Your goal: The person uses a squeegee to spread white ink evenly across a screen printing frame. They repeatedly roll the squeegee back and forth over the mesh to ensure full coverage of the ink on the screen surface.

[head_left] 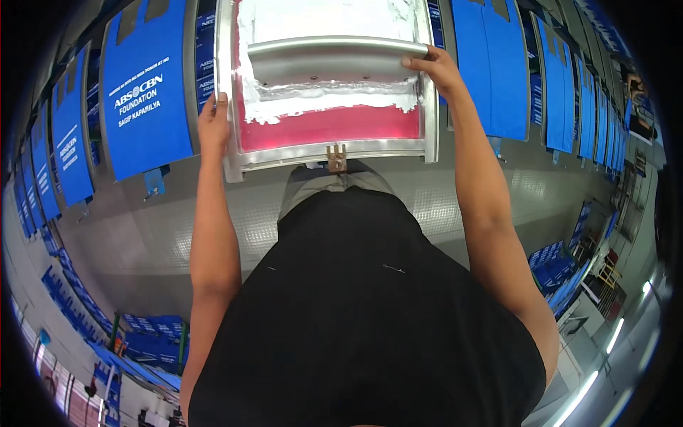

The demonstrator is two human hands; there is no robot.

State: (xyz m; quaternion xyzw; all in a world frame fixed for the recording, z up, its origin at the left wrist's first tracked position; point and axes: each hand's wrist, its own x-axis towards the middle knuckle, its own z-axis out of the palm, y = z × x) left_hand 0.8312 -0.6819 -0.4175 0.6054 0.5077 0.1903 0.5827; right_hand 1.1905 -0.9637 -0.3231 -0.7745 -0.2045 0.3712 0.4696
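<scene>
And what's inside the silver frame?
A red screen smeared with white paste, and a metal squeegee crossing it. Whatever lies directly beneath the squeegee and paste can't be seen.

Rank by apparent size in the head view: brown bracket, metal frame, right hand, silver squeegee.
Largest to smallest:
1. Metal frame
2. Silver squeegee
3. Right hand
4. Brown bracket

Glowing tube lights (576,399) — lower right

Big blue panel (153,142), left: white capitals (139,101), several lines, round emblem (136,91) midway
Blue panels (70,178), far left: white lettering (67,151), small
Dark blue strip (206,43): cropped white letters (207,65)
</scene>
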